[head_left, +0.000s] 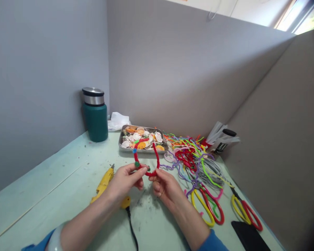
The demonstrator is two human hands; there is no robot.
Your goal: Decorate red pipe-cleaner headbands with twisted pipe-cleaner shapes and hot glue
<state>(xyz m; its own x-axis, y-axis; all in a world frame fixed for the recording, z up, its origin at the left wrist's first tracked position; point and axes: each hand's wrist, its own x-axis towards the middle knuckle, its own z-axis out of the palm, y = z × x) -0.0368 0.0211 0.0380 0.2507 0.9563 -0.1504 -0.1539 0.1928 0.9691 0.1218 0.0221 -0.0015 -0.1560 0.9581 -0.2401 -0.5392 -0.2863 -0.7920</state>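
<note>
A red pipe cleaner (pixel 157 158), bent into an open ring, is held up above the table between my two hands. Small green and blue pompom-like pieces sit along its left side. My left hand (pixel 128 179) pinches the lower left of the ring, close to a green piece (pixel 137 164). At the lower right, my right hand (pixel 167 188) grips the pipe cleaner between thumb and fingers. The ring's two ends point up with a gap between them. Partly behind my left forearm lies a yellow glue gun (pixel 104 183), its black cord (pixel 131 225) running toward me.
A metal tray (pixel 143 152) of shells and a green bottle (pixel 95 118) stand at the back. Tangled pipe cleaners (pixel 188 157) lie to the right, with two pairs of scissors (pixel 219 212) (pixel 247 212), a black flat object (pixel 248 237) and a container (pixel 222 141) of white sticks.
</note>
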